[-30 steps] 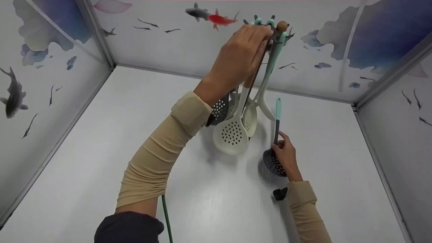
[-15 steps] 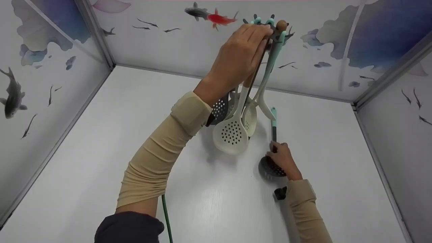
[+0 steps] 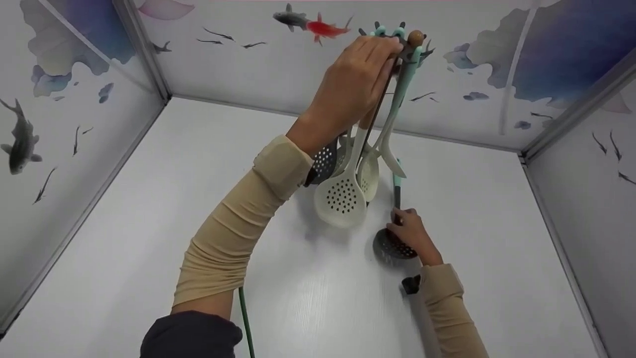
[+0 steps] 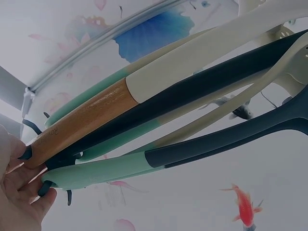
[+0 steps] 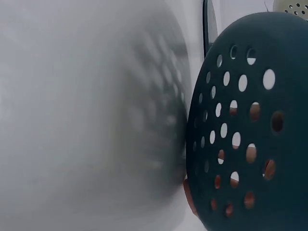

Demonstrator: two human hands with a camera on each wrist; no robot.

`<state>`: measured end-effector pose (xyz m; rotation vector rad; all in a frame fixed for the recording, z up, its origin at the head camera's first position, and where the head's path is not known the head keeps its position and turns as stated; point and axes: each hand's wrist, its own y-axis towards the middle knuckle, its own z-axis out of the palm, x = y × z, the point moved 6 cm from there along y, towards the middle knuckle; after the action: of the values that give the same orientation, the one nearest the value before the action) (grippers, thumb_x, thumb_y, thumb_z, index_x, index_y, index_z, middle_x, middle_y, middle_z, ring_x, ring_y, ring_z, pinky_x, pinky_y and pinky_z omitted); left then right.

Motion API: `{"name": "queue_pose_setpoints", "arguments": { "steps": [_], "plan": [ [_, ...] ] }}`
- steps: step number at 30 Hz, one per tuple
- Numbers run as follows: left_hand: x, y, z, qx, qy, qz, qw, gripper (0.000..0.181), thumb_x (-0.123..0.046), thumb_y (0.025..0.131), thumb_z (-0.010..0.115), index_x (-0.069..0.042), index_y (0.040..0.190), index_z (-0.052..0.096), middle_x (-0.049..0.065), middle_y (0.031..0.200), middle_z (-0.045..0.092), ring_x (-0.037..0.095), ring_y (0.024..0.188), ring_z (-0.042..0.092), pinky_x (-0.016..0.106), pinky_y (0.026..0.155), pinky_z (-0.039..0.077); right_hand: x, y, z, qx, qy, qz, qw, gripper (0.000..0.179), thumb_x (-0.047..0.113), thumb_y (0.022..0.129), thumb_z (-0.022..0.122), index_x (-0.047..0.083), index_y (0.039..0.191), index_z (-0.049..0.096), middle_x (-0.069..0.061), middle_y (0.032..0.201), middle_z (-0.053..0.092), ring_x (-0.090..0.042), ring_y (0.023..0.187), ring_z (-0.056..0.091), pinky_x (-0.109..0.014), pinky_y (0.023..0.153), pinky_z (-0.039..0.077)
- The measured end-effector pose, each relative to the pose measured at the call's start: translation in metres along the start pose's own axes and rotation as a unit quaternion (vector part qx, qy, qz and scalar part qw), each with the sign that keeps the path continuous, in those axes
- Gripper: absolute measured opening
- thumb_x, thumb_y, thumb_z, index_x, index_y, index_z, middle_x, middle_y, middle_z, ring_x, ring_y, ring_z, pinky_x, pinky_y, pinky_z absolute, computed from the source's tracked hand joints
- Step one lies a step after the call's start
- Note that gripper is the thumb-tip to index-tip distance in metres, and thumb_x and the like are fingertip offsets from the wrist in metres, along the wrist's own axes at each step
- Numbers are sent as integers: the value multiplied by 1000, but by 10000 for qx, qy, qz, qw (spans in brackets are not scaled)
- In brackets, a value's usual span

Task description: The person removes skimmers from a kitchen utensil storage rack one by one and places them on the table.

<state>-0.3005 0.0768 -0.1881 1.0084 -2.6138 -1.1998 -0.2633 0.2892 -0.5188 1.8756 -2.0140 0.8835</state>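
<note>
Skimmer (image 3: 390, 247), right of centre: our right hand (image 3: 411, 232) pinches its shaft (image 3: 397, 196), left hand (image 3: 350, 82) grips rack (image 3: 407, 53) up top; careless lifting could snag hung utensils (image 3: 342, 199).

We see a white tabletop (image 3: 308, 303) with a green cord (image 3: 245, 318) over its near part, left of middle. Beyond its far edge, a pale wall (image 3: 228, 74) bears a red fish (image 3: 324, 29) and a grey fish (image 3: 289, 18); a metal post (image 3: 142, 47) rises at the far left corner.

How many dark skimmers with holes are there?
2: the lower dark skimmer, in the right hand, and the hanging dark skimmer, partly behind the left wrist; more may be hidden.
</note>
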Motion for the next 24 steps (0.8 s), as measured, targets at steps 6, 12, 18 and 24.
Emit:
{"name": "queue_pose_setpoints", "arguments": {
  "steps": [6, 12, 18, 24],
  "plan": [
    [0, 0, 0, 32, 64, -2, 10000, 39, -26, 103, 31, -9, 131, 51, 5, 128, 56, 15, 121, 47, 15, 109, 25, 2, -4, -1, 289, -188, 24, 9994, 59, 23, 94, 51, -7, 141, 30, -35, 134, 33, -46, 122, 38, -57, 101, 34],
    [-1, 0, 0, 28, 55, -6, 10000, 39, -26, 103, 30, -8, 131, 51, 5, 128, 56, 15, 121, 47, 15, 109, 25, 10, -9, -10, 277, -87, 134, 9995, 60, 25, 95, 47, -4, 143, 26, -34, 140, 28, -47, 130, 28, -59, 106, 27],
    [-2, -1, 0, 37, 127, -12, 9999, 38, -25, 103, 31, -7, 130, 51, 5, 127, 56, 15, 122, 47, 16, 110, 24, 30, -20, -25, 28, 343, -63, 9994, 58, 25, 97, 47, -1, 144, 26, -29, 143, 27, -45, 130, 31, -56, 105, 31],
    [-2, 0, -1, -16, 116, -1, 9999, 37, -24, 102, 33, -7, 130, 51, 5, 127, 56, 16, 122, 47, 16, 110, 24, 69, -34, -42, -355, 848, -837, 9922, 57, 26, 97, 49, 5, 145, 27, -21, 141, 38, -37, 130, 38, -50, 106, 34]
  ]
}}
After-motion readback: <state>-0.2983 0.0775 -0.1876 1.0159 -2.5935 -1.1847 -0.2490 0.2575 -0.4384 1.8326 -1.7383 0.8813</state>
